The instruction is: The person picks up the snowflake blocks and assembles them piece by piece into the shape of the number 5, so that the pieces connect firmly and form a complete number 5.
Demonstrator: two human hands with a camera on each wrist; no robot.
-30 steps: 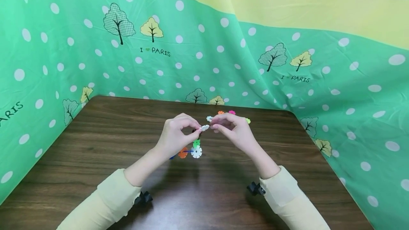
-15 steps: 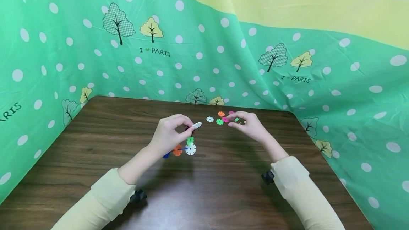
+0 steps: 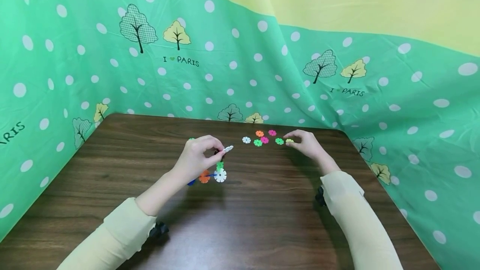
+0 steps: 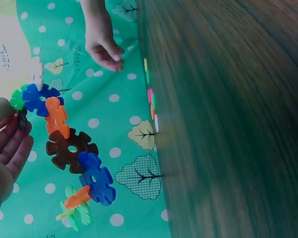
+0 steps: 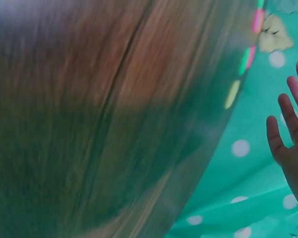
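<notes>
My left hand (image 3: 198,153) pinches a chain of interlocking flower-shaped plastic discs (image 4: 59,148), lifted above the table. Blue, orange, brown and green discs dangle from it in the left wrist view. A white disc (image 3: 228,148) sticks out by the fingertips, and another white disc (image 3: 220,175) hangs lower; part of the chain is hidden behind the hand. My right hand (image 3: 309,144) reaches to the loose discs at the back, fingertips right at a yellow disc (image 3: 290,141). Its fingers look extended and spread in the right wrist view, holding nothing.
Beside the yellow disc lie loose green (image 3: 279,141), pink (image 3: 272,133), orange (image 3: 259,133) and white (image 3: 246,140) discs, near the back edge of the brown wooden table (image 3: 262,220). A green and yellow printed cloth (image 3: 232,78) hangs behind and along the sides.
My right hand has left the white disc by the left hand and moved right to the yellow disc at the back. The left hand, with the chain, has shifted slightly left.
</notes>
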